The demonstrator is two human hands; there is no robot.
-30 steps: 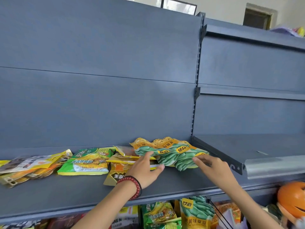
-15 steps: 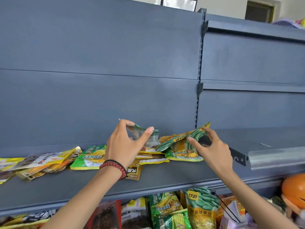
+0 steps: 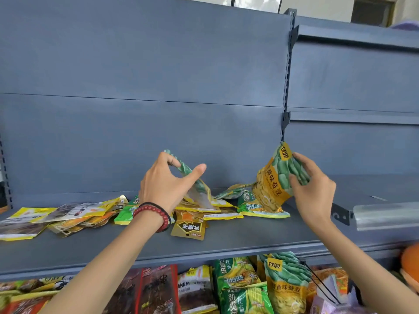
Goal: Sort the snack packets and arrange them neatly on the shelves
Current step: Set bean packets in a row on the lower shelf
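Note:
My right hand point(image 3: 314, 189) grips a green-and-orange broad bean packet point(image 3: 275, 180) by its upper right side and holds it upright, its lower edge on the packets below. My left hand point(image 3: 165, 184) pinches another green packet point(image 3: 195, 184) between thumb and fingers, tilted up off the heap. Under both lies a loose heap of yellow and green snack packets point(image 3: 217, 209) on the grey shelf point(image 3: 226, 236). A small gold packet point(image 3: 189, 228) lies just in front of the heap.
More mixed packets point(image 3: 68, 214) are strewn along the left of the shelf. A lower shelf row point(image 3: 238, 286) holds standing packets. A second grey shelf point(image 3: 381, 191) with a clear price strip sits to the right. An orange round object point(image 3: 410, 259) shows at the right edge.
Both hands have lifted green packets up from the heap. The right one has turned its packet from lying to upright; the left packet is raised and tilted.

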